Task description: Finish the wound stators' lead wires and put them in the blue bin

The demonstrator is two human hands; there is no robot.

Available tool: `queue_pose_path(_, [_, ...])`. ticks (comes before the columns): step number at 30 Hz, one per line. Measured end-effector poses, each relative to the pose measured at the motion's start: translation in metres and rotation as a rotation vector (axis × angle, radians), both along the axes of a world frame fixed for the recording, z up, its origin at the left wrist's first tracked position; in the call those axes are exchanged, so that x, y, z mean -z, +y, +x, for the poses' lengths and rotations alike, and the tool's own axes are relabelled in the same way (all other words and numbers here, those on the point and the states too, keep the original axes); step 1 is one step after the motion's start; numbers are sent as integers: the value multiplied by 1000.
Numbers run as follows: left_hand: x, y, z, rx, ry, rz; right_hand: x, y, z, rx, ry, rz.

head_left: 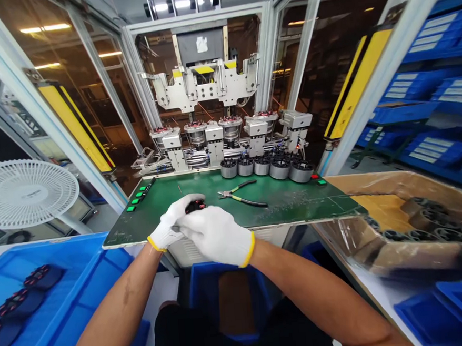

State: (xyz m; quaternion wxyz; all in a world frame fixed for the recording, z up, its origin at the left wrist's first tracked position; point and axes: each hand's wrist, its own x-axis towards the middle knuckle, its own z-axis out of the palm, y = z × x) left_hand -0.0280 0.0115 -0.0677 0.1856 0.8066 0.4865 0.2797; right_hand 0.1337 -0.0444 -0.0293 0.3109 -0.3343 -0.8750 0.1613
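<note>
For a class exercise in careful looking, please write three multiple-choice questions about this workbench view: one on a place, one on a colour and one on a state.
1. Where do the pliers lie?
A. In the blue crate
B. On the green bench top
C. In the cardboard box

2. What colour is the cuff of the glove on the right hand?
A. Red
B. Blue
C. Yellow

3. What state is the small dark part in?
A. Held in the gloved hands
B. Lying loose on the bench
C. Standing in the machine

Answers:
1. B: the pliers rest on the green surface, beside the hands.
2. C: a yellow band edges the white glove at the wrist.
3. A: the part sits between the right hand and the left hand, off the bench.
</note>
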Motion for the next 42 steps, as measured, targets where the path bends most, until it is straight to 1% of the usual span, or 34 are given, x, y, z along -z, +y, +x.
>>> queue_pose_path(1, [-1, 0, 0, 26, -18, 4, 3, -4, 7, 40, 4, -2])
queue_pose_path(2, [-2, 0, 0, 43, -33, 3, 6, -3, 13, 81, 56, -34])
queue_pose_path(4, [-4, 0, 2, 50, -52, -11, 14, 8, 22, 135, 284, -195])
queue_pose_path(7, [-7, 0, 4, 31, -54, -45, 26, 36, 22, 110, 692, -530])
queue_pose_path(8, [-7, 0, 5, 22, -51, -46, 29, 45, 20, 88, 800, -617])
queue_pose_path(10, [-7, 0, 5, 2, -44, -41, 34, 59, 14, 41, 947, -712])
queue_pose_path(12, [-7, 0, 5, -9, -35, -34, 36, 68, 9, 7, 1019, -742])
queue_pose_path(15, [-7, 0, 6, -3, -29, -37, 36, 74, 5, 10, 1066, -752])
queue_pose_path(20, [-8, -1, 7, -20, -46, -42, 34, 71, 7, 10, 1103, -750])
queue_pose_path(22, [-8, -1, 8, -8, -52, -38, 34, 68, 9, 9, 1116, -741])
queue_pose_path(26, [-7, 1, 8, -7, -64, -28, 39, 70, 6, 33, 1121, -736])
queue_pose_path(29, [-7, 1, 7, -14, -70, -44, 43, 76, 1, 61, 1080, -732])
queue_pose_path(31, [-8, 1, 6, 14, -94, -74, 42, 78, 0, 91, 1019, -719])
queue_pose_path(33, [-10, 0, 4, 53, -138, -105, 38, 74, 4, 139, 906, -655])
queue_pose_path(34, [-11, -1, 4, 70, -163, -124, 35, 69, 8, 181, 825, -582])
queue_pose_path(36, [-11, -3, 4, 84, -205, -164, 31, 54, 17, 329, 599, -353])
queue_pose_path(37, [-11, -3, 5, 81, -220, -178, 30, 46, 21, 409, 448, -238])
queue_pose_path(38, [-11, -4, 5, 75, -230, -188, 29, 37, 25, 473, 275, -151])
queue_pose_path(39, [-10, -4, 5, 67, -235, -193, 29, 28, 28, 504, 93, -99])
queue_pose_path(40, [-9, -5, 6, 57, -236, -193, 30, 21, 30, 493, -70, -77])
queue_pose_path(41, [-7, -5, 7, 47, -232, -186, 31, 14, 31, 447, -192, -74])
queue_pose_path(42, [-6, -5, 7, 38, -226, -175, 32, 10, 31, 384, -265, -75])
